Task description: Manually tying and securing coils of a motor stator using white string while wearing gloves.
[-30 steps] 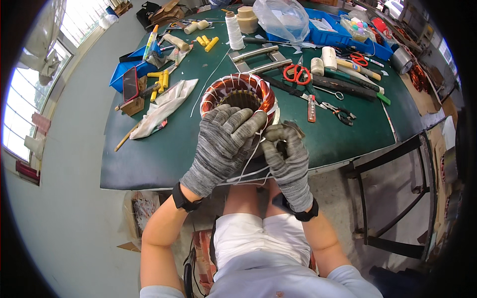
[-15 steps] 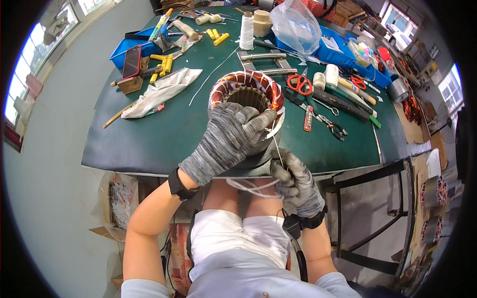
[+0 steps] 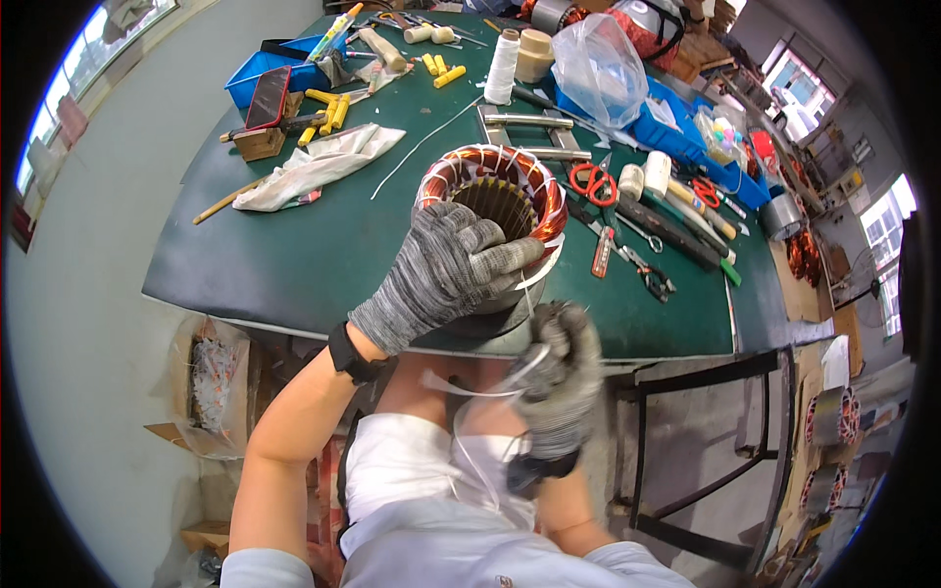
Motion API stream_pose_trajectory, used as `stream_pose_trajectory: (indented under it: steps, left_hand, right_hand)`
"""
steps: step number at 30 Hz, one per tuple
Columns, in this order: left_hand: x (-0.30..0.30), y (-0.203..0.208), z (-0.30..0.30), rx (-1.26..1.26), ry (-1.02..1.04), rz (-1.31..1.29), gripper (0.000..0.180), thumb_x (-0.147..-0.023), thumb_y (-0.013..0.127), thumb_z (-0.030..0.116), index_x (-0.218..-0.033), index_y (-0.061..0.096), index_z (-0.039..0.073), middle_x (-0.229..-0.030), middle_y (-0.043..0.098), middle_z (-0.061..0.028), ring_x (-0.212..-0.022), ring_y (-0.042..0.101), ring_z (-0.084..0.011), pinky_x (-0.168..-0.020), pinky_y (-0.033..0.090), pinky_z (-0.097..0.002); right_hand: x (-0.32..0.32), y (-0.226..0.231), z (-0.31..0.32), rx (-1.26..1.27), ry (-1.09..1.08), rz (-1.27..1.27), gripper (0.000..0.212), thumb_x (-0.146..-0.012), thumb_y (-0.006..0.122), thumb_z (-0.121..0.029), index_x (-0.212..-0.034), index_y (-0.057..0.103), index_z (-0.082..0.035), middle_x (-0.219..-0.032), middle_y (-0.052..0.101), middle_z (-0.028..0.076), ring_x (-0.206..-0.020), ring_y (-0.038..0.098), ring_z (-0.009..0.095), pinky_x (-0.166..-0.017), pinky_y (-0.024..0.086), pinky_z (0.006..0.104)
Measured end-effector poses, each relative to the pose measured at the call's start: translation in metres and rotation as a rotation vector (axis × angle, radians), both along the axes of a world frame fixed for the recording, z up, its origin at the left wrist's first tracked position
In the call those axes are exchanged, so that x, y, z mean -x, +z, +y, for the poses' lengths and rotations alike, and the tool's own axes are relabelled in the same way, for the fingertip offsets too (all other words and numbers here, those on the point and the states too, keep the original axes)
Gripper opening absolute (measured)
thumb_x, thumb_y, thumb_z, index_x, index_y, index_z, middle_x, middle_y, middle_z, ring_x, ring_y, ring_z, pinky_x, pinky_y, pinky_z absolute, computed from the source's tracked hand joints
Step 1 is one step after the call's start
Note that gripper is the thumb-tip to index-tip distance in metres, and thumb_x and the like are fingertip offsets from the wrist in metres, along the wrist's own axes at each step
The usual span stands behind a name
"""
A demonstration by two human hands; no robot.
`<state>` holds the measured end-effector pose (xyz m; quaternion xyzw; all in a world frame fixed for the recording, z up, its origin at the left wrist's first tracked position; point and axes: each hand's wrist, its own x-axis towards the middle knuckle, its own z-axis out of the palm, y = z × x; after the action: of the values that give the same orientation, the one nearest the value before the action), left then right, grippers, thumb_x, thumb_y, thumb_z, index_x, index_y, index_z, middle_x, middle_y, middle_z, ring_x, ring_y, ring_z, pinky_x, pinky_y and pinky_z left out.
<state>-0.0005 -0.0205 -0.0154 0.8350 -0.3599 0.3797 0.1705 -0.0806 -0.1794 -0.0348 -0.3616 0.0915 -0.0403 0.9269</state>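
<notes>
A motor stator (image 3: 552,201) with copper windings stands upright near the table's front edge, its winding ends laced round with white cord. My left hand (image 3: 441,269), in a grey knit glove, lies over the near rim with its fingers bent around the windings. Just below and to the right of the stator, my gloved right hand (image 3: 561,377) is closed on the white lacing cord (image 3: 530,297). One stretch of cord runs from the rim down to this hand, and loose loops hang over my lap. Motion blurs the right hand, and its fingertips are partly hidden.
Red-handled scissors (image 3: 594,184), pliers (image 3: 651,280) and a screwdriver (image 3: 602,253) lie right of the stator. Behind it are a metal frame (image 3: 534,121) and a white thread cone (image 3: 503,69). A cloth (image 3: 319,171) lies left. A black metal frame (image 3: 706,367) stands right of my legs.
My right hand has moved slightly left and turned, drawing the cord downward, and the loose loops have swung. My left hand stays on the stator. The whole view has shifted slightly.
</notes>
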Motion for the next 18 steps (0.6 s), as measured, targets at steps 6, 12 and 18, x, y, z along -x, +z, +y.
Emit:
stream_pose_trajectory:
  steps: [6, 12, 18]
  left_hand:
    - [-0.003, 0.011, 0.016, 0.179, -0.249, -0.037, 0.028, -0.072, 0.067, 0.02, -0.101, 0.065, 0.02, -0.069, 0.053, -0.0024, -0.064, 0.053, -0.0233, -0.063, 0.042, -0.0388]
    - [0.005, 0.026, 0.019, 0.346, -0.236, 0.44, 0.037, -0.082, 0.062, 0.023, -0.114, 0.06, 0.005, -0.085, 0.061, -0.0106, -0.08, 0.057, -0.0288, -0.079, 0.044, -0.0378]
    - [0.005, 0.035, 0.007, 0.07, -0.064, 0.543, 0.021, -0.083, 0.059, 0.016, -0.097, 0.061, 0.001, -0.085, 0.06, -0.015, -0.082, 0.057, -0.0252, -0.075, 0.045, -0.0355]
  right_hand:
    - [-0.034, 0.081, -0.026, 0.321, 0.608, -0.085, 0.023, -0.094, 0.047, -0.029, -0.088, 0.053, -0.008, -0.059, 0.035, -0.009, -0.041, 0.028, 0.001, -0.035, 0.022, 0.0159]
    - [-0.072, 0.037, -0.055, 0.128, 0.759, -0.342, 0.025, -0.095, 0.045, -0.028, -0.1, 0.055, -0.005, -0.073, 0.048, -0.006, -0.045, 0.027, -0.001, -0.041, 0.024, 0.0153]
    - [-0.108, 0.046, -0.083, 0.218, 0.816, -0.301, 0.022, -0.09, 0.056, -0.025, -0.102, 0.061, -0.006, -0.08, 0.063, 0.0, -0.056, 0.054, 0.007, -0.046, 0.036, 0.021]
